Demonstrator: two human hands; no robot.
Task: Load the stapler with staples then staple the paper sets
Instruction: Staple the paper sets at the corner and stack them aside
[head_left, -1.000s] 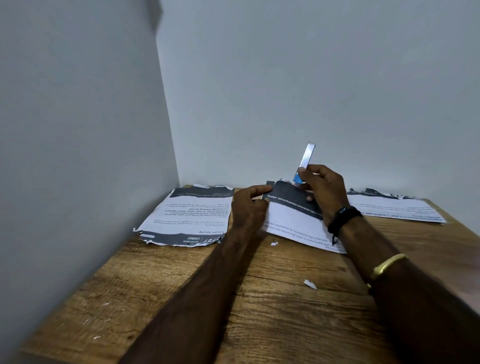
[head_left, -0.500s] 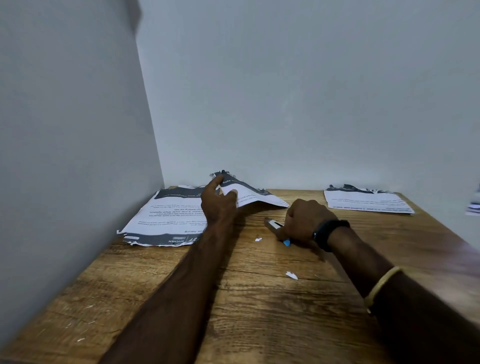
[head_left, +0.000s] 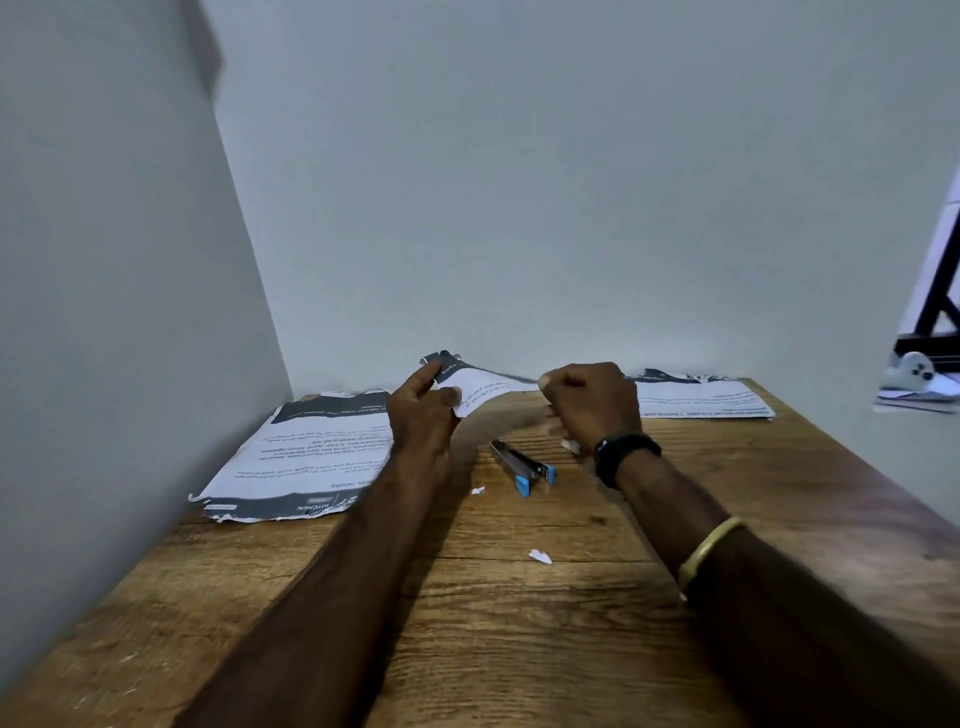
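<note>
On the table, the stapler lies free, between the two hands and nearer the person, touching neither. The left hand pinches one paper set, lifted beside the left pile. The right hand is curled; I cannot tell if it holds anything. Another set waits on the right, so I think some stapling is left.

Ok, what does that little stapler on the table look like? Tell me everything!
The stapler is small, with a shiny metal-looking body and two blue tips, slightly spread, pointing toward the camera. It lies flat on the wooden table, just nearer the camera than the right hand; neither hand touches it.
</note>
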